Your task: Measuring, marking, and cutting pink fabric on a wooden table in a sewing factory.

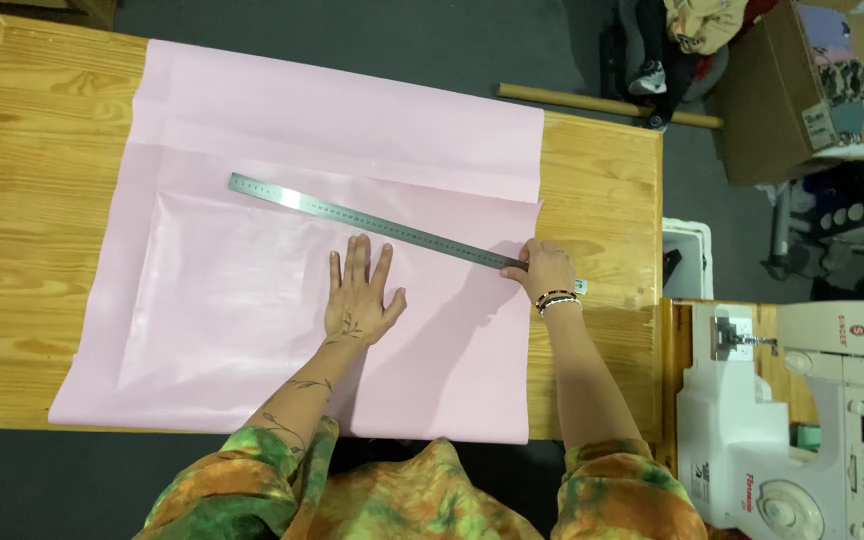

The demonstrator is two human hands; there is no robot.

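A sheet of pale pink fabric (252,330), folded in layers, lies spread over a wooden table (22,250). A long metal ruler (352,213) rests diagonally across it, from upper left down to the right edge of the fabric. My left hand (359,293) lies flat on the fabric just below the ruler's middle, fingers spread, holding nothing. My right hand (542,268) grips the ruler's right end at the fabric's edge; beaded bracelets circle that wrist.
A white sewing machine (812,420) stands on a side table at the lower right. A cardboard box (802,90) and a cardboard tube (602,103) lie on the dark floor beyond the table. Another person's legs and shoe (649,77) show at the top.
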